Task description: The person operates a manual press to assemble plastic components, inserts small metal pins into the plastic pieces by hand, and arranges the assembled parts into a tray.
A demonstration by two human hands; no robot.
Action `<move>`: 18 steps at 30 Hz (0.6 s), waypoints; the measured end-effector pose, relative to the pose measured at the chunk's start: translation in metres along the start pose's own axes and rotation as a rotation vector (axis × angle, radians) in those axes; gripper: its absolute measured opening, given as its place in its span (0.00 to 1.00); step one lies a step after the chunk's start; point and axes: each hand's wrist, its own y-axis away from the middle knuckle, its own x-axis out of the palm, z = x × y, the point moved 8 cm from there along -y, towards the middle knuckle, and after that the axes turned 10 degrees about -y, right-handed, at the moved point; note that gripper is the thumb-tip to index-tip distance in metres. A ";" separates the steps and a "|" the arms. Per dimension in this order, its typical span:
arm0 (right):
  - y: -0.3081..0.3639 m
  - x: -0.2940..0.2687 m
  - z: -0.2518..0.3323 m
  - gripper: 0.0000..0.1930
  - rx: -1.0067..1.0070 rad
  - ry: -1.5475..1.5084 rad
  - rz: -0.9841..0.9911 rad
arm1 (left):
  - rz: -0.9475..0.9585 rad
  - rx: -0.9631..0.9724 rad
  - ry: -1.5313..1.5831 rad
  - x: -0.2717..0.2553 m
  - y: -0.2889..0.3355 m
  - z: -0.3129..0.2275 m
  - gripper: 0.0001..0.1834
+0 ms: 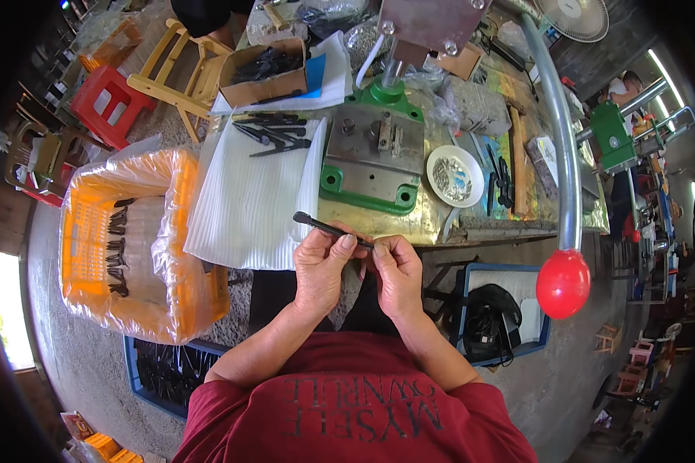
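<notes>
A slim black part with a rounded end (309,220) is held in front of the green-based press, close to the table's front edge. My left hand (321,262) is closed round its middle, thumb on top. With pinched fingers my right hand (398,274) grips its right end, which the fingertips mostly hide. Several similar black parts (274,131) lie on a white foam sheet (247,201) at the left of the press. The press's metal bed (373,150) sits straight ahead of my hands. Beside it, a white bowl (434,179) contains small metal pieces.
An open cardboard box (247,92) of black parts stands behind the sheet. A plastic-lined orange crate (185,255) is at my left. The press lever's red knob (563,284) hangs at the right. Blue bins (529,351) stand low on both sides.
</notes>
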 end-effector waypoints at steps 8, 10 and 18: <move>-0.014 0.013 0.020 0.07 -0.042 0.124 0.081 | 0.079 0.022 0.020 0.012 -0.023 -0.028 0.05; -0.015 0.013 0.022 0.08 -0.070 0.056 0.110 | 0.087 0.036 -0.162 0.011 -0.038 -0.032 0.04; -0.006 -0.010 0.027 0.08 -0.132 0.099 0.114 | 0.130 0.207 -0.517 0.024 -0.125 -0.048 0.03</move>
